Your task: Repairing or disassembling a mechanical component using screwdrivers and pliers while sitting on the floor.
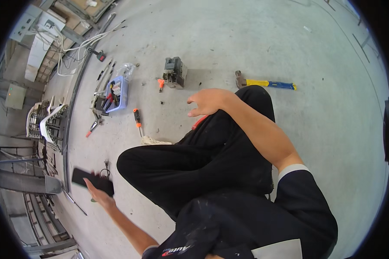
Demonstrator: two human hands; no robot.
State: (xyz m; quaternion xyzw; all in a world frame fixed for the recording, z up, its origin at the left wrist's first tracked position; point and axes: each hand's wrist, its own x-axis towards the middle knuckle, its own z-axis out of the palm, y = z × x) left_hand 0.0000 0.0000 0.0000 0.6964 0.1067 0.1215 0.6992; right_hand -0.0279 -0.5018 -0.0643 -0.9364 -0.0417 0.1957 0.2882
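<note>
We judge the step in hand to be simply holding the black phone-like slab [97, 180] at the near left, our left hand [103, 198] closed on it, thumb across its face; our right hand [207, 102] hovers half open, nothing seen in it; moving the slab calls for a steady grip. The grey floor [333, 134] bears a grey electrical block [174, 71] at the far middle, a hammer [269, 83] right of it and a blue basket [124, 98] left; pale cables [93, 41] lie at the far left
</note>
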